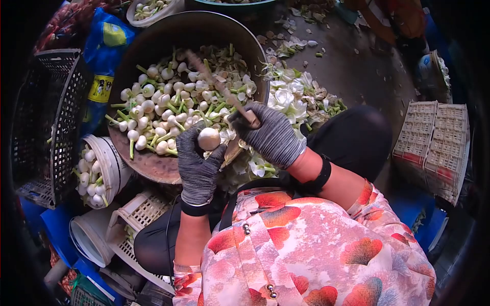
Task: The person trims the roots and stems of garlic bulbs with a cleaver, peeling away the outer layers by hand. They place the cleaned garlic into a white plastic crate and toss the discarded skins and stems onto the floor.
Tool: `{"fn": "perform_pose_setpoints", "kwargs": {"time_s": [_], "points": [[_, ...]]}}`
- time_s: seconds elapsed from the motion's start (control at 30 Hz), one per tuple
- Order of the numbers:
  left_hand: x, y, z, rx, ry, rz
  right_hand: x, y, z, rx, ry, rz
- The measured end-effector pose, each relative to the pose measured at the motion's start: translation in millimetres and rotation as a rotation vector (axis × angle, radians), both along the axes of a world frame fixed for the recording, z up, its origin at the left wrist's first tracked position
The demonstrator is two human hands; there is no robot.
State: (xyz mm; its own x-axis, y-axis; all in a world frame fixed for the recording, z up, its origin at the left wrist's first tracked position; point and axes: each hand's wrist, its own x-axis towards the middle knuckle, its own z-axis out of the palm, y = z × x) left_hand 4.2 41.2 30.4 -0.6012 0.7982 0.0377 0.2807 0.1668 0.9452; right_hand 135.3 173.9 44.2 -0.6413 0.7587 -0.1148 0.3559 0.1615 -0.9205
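Note:
My left hand (198,171), in a grey striped knit glove, is closed around a whitish garlic bulb (209,138) at the near edge of the big round metal basin (153,171). My right hand (270,135), gloved alike, grips a long thin knife (227,94) just right of that bulb. Motion smears the knife, which points up and left over the basin; its butt end shows at my fist. Inside the basin lie many trimmed garlic bulbs (158,104) with short green stems, and loose peelings gather on its right side.
Peelings (291,99) are heaped right of the basin. At left stand a black crate (64,117), a tipped white bucket (115,160) of garlic and a cream basket (140,211). Cream crates (434,148) stand at right. Another person (403,20) is partly visible at top right.

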Motion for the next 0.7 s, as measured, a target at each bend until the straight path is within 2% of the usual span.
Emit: {"fn": "perform_pose_setpoints", "kwargs": {"time_s": [0.07,0.1,0.27,0.37,0.47,0.5,0.53,0.6,0.7], "points": [[0.2,0.7,-2.5,-0.04,0.195,-0.014,-0.4,-4.6,22.5,0.105,-0.096,0.105],[-0.5,1.4,-4.9,-0.06,0.283,-0.021,-1.0,-7.5,16.6,0.187,-0.042,0.122],[9.4,6.1,-2.6,-0.111,0.611,-0.013,-4.3,-12.8,8.2,0.271,-0.13,0.14],[1.9,-3.2,-16.9,-0.138,0.375,-0.103,-4.8,-9.4,11.7,0.215,-0.159,0.131],[14.8,4.3,4.2,-0.01,-0.286,0.035,-2.6,2.5,-1.6,0.071,-0.172,0.009],[13.9,4.7,4.7,0.05,-0.309,0.03,-0.3,9.9,-6.6,0.048,-0.194,-0.043],[12.9,4.4,8.6,0.083,-0.429,0.012,2.7,17.9,-13.7,0.095,-0.136,-0.097],[10.1,3.4,19.0,0.154,-0.667,-0.022,5.1,30.5,-16.6,-0.006,-0.184,-0.246],[6.7,3.0,8.7,0.248,-0.804,-0.059,7.2,32.0,-14.9,0.023,-0.128,-0.249]]}}
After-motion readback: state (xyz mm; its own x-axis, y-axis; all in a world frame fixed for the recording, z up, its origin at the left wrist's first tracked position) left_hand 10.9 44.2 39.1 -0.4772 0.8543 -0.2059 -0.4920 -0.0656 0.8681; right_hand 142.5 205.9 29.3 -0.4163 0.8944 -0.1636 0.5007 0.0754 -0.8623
